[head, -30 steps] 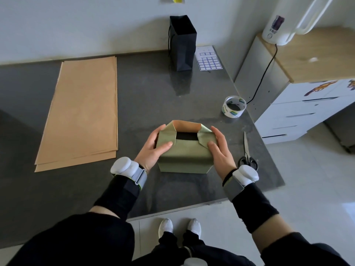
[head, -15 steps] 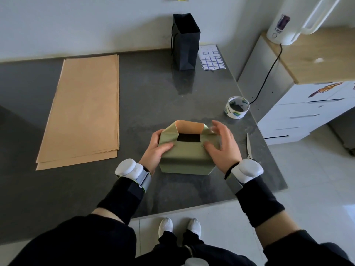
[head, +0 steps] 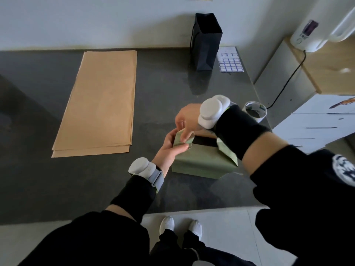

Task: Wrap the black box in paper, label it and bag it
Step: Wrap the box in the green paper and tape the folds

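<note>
1. Black box (head: 204, 141): it sits on the dark grey countertop (head: 57, 179), near the front edge and right of centre. Only a narrow black strip of its top shows. The rest is covered by green wrapping paper (head: 201, 162).
2. Paper ends: the left end flap (head: 180, 140) stands up from the box, creased. The right end flap (head: 227, 153) juts out at an angle at the box's right end, with no hand on it.
3. Left hand (head: 167, 148): it cups the left end flap from the outside, with the thumb laid across the paper at the box's top left corner. It is holding the flap.
4. Right hand (head: 187, 120): it reaches across above the box, and its forearm passes over the right end. Its fingertips (head: 184, 134) pinch the upper edge of the left end flap.
5. Wrists: each carries a white puck-shaped device on a strap, the left wrist device (head: 141, 166) and the right wrist device (head: 213, 110).
6. Kraft paper stack (head: 101, 100): it lies flat on the left of the countertop, well apart from the box.
7. Black paper bag (head: 206, 43): it stands upright at the back, by the wall. A label sheet (head: 231, 62) lies flat just to its right.
8. Tape roll (head: 254, 114): it is near the countertop's right edge, beyond the right forearm.
9. White drawer unit (head: 317, 121): it stands to the right of the countertop. On its wooden top is a white appliance (head: 315, 31), with a black cord running down from it.
</note>
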`<action>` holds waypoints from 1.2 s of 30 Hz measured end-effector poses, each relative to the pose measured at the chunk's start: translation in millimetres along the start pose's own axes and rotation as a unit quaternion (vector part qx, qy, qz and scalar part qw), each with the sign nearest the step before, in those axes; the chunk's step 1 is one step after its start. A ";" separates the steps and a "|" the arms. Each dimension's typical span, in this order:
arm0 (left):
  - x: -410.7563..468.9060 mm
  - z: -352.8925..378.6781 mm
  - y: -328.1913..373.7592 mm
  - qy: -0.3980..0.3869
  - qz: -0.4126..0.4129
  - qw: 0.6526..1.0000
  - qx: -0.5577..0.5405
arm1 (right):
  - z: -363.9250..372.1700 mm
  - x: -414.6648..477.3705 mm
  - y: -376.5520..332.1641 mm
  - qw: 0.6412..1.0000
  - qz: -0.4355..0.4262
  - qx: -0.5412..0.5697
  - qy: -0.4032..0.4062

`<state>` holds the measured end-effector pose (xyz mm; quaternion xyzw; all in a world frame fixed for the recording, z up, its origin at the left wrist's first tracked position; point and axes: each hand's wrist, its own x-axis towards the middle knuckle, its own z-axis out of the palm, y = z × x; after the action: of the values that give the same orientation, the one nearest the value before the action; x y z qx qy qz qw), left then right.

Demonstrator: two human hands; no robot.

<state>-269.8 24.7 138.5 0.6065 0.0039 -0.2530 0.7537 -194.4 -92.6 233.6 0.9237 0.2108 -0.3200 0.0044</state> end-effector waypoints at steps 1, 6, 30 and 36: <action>-0.3 1.5 -0.1 -0.003 -0.003 1.000 0.000 | -1.4 -1.6 4.7 1.000 0.003 0.019 0.009; -1.8 0.3 0.4 0.007 -0.019 1.000 -0.010 | -3.6 4.1 12.3 0.998 0.001 0.057 0.015; 2.7 4.9 8.3 -0.013 -0.002 1.000 0.002 | -6.7 2.4 6.9 0.999 0.005 0.006 0.050; 2.0 2.1 8.6 -0.014 -0.032 0.999 0.020 | -9.7 5.3 -4.5 0.999 0.033 0.026 0.004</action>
<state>-265.4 23.1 146.3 0.6176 0.0073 -0.2852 0.7330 -186.8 -85.1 238.8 0.9313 0.1721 -0.3210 -0.0099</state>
